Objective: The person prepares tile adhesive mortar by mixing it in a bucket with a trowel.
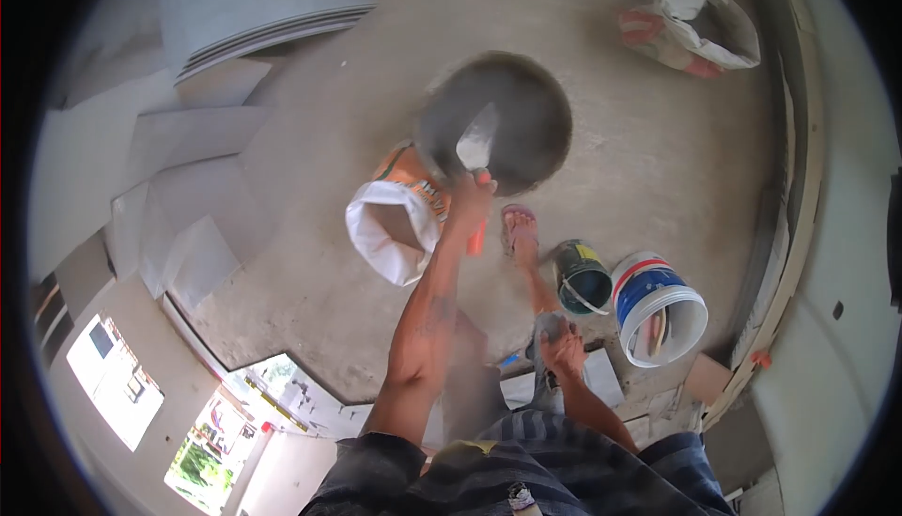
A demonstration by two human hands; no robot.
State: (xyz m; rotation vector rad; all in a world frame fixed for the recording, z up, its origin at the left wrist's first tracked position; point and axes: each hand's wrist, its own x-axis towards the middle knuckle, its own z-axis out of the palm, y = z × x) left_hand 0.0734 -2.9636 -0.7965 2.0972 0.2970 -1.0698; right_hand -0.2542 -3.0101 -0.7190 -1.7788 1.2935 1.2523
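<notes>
Left hand (473, 200): fingers gripping trowel (477, 145), round basin (536, 126) at 12 o'clock. Right hand (564, 354): near knee, finger closure unclear.

The trowel blade (477, 143) is metal, 2 buckets (643, 280) plastic.

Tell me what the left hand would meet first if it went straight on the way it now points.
Probably the round dark basin: the left hand points towards it, and the trowel it holds overlaps it in view. Height above it is unclear.
</notes>
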